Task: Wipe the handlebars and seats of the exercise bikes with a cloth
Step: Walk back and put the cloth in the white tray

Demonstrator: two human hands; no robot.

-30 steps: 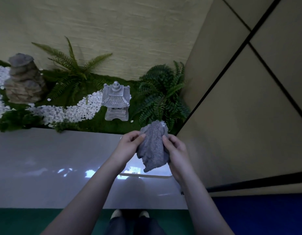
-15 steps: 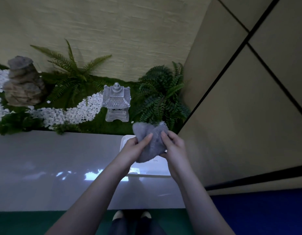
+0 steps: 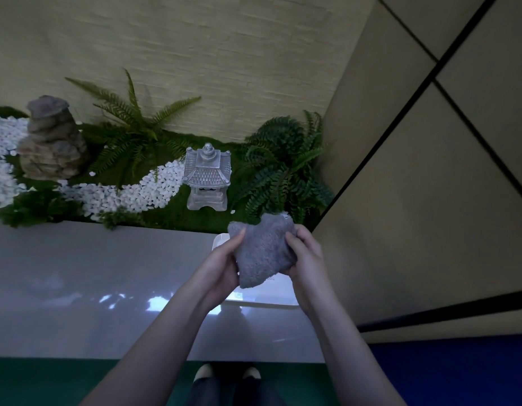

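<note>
Holding the grey cloth [image 3: 264, 253] between them, both hands have their fingers clamped on its edges. The left hand [image 3: 217, 272] grips its left side, the right hand [image 3: 305, 260] its right.

Grey fuzzy cloth [image 3: 264, 253] — bunched (folded), held aloft

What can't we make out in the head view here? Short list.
- White tray-like object on the ledge: mostly hidden behind the grey cloth and both hands; its small print is unreadable.
- Left hand and right hand: fingers behind the cloth are out of sight.
- Exercise bikes: none in frame.
- Shoes: cut off by the legs.
- Rock garden: runs past the left edge.
</note>
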